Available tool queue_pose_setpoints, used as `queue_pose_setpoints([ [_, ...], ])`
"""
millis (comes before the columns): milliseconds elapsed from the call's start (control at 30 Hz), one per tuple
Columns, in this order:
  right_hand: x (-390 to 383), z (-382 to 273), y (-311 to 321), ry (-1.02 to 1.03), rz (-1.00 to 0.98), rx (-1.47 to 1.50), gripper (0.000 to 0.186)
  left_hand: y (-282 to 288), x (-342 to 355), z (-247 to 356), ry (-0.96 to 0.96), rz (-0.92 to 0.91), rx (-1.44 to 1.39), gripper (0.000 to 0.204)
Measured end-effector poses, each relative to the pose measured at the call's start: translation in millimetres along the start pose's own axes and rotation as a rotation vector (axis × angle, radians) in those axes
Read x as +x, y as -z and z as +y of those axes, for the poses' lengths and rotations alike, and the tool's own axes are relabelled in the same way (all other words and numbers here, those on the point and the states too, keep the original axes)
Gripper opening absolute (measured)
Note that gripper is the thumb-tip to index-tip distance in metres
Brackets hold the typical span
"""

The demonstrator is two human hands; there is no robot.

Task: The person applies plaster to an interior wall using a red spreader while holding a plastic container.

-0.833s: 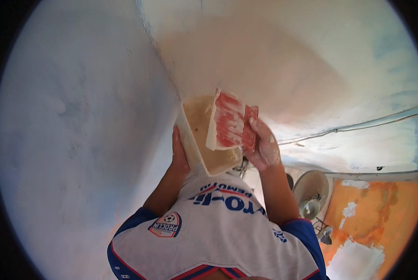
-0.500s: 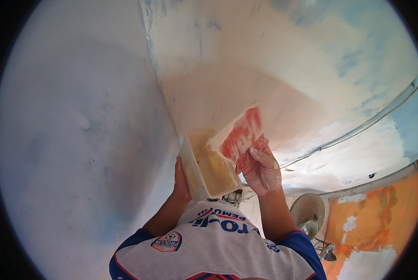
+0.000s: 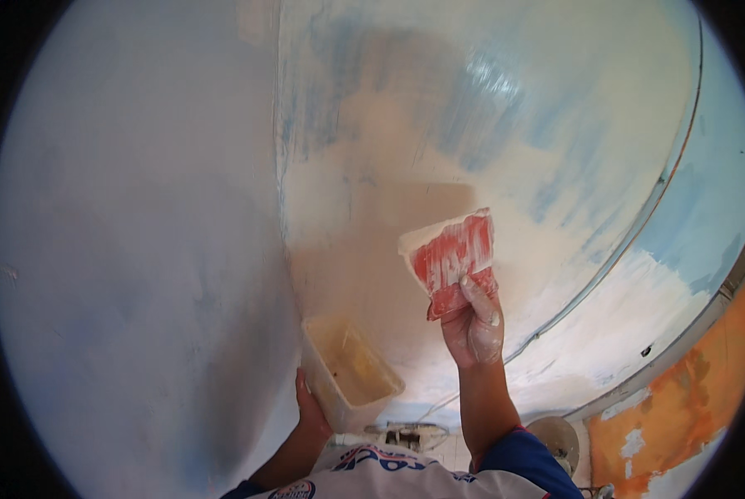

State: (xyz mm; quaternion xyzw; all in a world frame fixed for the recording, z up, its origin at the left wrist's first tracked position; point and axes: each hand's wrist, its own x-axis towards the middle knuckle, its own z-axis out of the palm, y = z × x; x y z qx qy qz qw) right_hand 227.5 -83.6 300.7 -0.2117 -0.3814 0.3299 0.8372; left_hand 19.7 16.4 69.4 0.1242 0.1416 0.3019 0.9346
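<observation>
My right hand (image 3: 477,329) grips a flat red putty spreader (image 3: 457,256), thumb on its near face. Pale putty smears its face and lies thick along its upper left edge. Dried white putty also coats my thumb and palm. Lower and to the left, my left hand (image 3: 310,406) holds an open, pale rectangular plastic tub (image 3: 326,384) by its side; most of its fingers are hidden. Thin, yellowish putty residue coats the inside of the tub. Beyond the spreader rises a wall (image 3: 422,158) patchily covered with cream putty over blue paint.
A grey-white wall (image 3: 139,208) meets the puttied one at a vertical corner on the left. A thin cable or pipe (image 3: 605,279) runs along the wall at right. An orange wall (image 3: 680,399) with white patches and a round pan-like thing (image 3: 555,437) are at lower right.
The spreader has come away from the tub, up and to the right in the view. The tub and my left hand sit lower, and the view has tilted up the wall.
</observation>
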Motion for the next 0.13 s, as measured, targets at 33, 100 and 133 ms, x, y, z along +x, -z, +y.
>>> queue_pose_setpoints([
  [33,4,-1,-4,0.009,0.017,0.016,0.048,-2,-1,0,-0.029,-0.022,0.005,0.081],
  [100,10,2,-19,0.011,0.043,0.056,0.048,-5,-11,2,-0.102,-0.058,0.008,0.081],
  [133,15,-1,-22,0.018,-0.016,0.052,0.047,-12,-4,7,-0.109,-0.088,0.012,0.081],
])
